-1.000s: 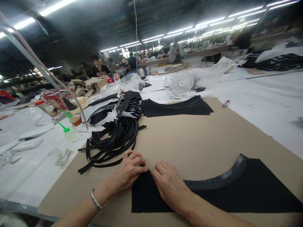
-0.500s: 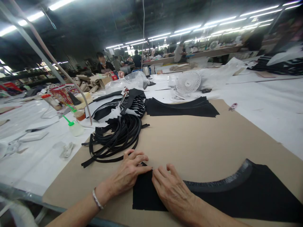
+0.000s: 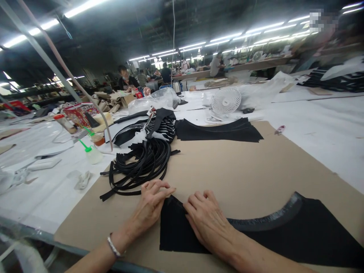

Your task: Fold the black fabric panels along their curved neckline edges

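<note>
A black fabric piece (image 3: pixel 284 239) with a shiny curved band along its upper edge lies on the brown cardboard sheet (image 3: pixel 241 167) in front of me. My left hand (image 3: pixel 150 204) rests at the piece's upper left corner, fingers together and pressed on its edge. My right hand (image 3: pixel 207 222) lies on the fabric just to the right, fingers bent and pressing down on the top edge. A tangle of black strips (image 3: pixel 142 165) sits just beyond my left hand.
A stack of black fabric pieces (image 3: pixel 218 131) and striped cloth (image 3: pixel 159 127) lie farther back. A small white fan (image 3: pixel 226 102), squeeze bottles (image 3: pixel 92 153), plastic bags and boxes stand on the white table. Other people work at distant tables.
My left hand has slid slightly left along the fabric's corner and my right hand has shifted a little. The view has tilted slightly.
</note>
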The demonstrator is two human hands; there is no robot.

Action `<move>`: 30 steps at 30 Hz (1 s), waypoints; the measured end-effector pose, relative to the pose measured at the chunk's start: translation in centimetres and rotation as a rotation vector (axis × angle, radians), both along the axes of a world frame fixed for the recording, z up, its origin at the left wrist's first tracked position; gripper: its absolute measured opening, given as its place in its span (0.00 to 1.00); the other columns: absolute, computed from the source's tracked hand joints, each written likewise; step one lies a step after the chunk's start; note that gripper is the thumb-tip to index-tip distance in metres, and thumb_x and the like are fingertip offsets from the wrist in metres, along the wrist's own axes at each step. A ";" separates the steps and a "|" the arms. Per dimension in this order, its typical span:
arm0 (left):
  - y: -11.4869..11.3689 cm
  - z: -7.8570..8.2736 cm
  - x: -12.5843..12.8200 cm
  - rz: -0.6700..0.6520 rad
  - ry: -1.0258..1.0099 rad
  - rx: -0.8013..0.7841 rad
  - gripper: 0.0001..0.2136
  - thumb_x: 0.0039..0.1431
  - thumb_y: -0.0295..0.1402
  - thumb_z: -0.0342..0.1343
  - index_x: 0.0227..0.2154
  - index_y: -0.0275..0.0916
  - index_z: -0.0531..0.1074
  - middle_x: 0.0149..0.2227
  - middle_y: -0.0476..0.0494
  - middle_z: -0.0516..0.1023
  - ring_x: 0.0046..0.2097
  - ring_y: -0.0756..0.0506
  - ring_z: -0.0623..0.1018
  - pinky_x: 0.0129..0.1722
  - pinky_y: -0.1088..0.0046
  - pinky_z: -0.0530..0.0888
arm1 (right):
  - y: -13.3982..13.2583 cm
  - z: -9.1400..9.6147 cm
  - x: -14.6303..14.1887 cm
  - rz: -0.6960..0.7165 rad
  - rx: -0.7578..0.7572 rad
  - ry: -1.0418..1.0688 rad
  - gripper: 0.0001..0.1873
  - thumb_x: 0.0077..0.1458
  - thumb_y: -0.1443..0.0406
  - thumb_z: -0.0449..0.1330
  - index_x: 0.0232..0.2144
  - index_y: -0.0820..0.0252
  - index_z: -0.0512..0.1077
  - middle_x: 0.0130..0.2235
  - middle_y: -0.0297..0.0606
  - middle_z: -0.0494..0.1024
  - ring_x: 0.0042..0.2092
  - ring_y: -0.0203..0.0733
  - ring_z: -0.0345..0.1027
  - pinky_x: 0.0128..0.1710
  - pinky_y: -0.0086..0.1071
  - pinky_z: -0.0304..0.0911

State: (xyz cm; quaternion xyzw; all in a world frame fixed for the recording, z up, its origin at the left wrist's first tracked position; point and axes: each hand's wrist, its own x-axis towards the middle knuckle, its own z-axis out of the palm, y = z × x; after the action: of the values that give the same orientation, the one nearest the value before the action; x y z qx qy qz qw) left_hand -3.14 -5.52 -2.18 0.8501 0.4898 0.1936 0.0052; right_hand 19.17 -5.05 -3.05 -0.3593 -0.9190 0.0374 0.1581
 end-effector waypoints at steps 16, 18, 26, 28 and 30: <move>-1.7 -1.1 -0.1 -0.015 0.022 0.051 0.21 0.60 0.19 0.43 0.46 0.46 0.73 0.41 0.46 0.77 0.48 0.44 0.70 0.50 0.60 0.54 | 0.4 0.1 -1.8 -0.071 -0.225 0.137 0.09 0.60 0.68 0.55 0.43 0.56 0.70 0.41 0.37 0.71 0.45 0.43 0.61 0.45 0.38 0.50; -1.8 -1.1 -0.2 -0.025 0.041 0.045 0.20 0.60 0.19 0.43 0.47 0.45 0.73 0.42 0.46 0.77 0.49 0.44 0.70 0.51 0.60 0.54 | 0.4 -0.1 -1.8 -0.063 -0.216 0.137 0.09 0.60 0.70 0.53 0.42 0.56 0.70 0.41 0.37 0.71 0.44 0.42 0.61 0.44 0.37 0.50; -1.7 -1.0 -0.3 -0.058 0.064 0.040 0.18 0.61 0.20 0.44 0.48 0.42 0.72 0.44 0.45 0.77 0.50 0.44 0.70 0.53 0.60 0.54 | 0.4 -0.4 -1.9 0.063 -0.009 -0.039 0.18 0.54 0.76 0.52 0.48 0.63 0.68 0.41 0.43 0.71 0.42 0.46 0.59 0.43 0.42 0.48; -1.7 -1.0 -0.2 -0.054 0.052 0.034 0.18 0.61 0.20 0.43 0.48 0.43 0.72 0.44 0.45 0.77 0.50 0.44 0.70 0.53 0.60 0.54 | 0.6 0.0 -1.8 0.072 -0.039 -0.040 0.17 0.54 0.76 0.52 0.46 0.63 0.68 0.41 0.43 0.71 0.42 0.46 0.59 0.44 0.42 0.48; -1.8 -0.9 -0.2 -0.044 0.050 0.026 0.20 0.61 0.19 0.43 0.49 0.43 0.71 0.44 0.45 0.77 0.50 0.44 0.70 0.53 0.60 0.54 | 0.7 0.4 -1.7 0.042 -0.130 -0.010 0.16 0.55 0.75 0.51 0.44 0.59 0.69 0.41 0.40 0.71 0.42 0.44 0.60 0.43 0.40 0.49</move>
State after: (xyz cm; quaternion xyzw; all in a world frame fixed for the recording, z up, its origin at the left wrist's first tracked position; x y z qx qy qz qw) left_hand -3.30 -7.35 -3.12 0.8652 0.4684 0.1782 -0.0138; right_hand 17.48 -4.31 -2.62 -0.3497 -0.9227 0.0983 0.1289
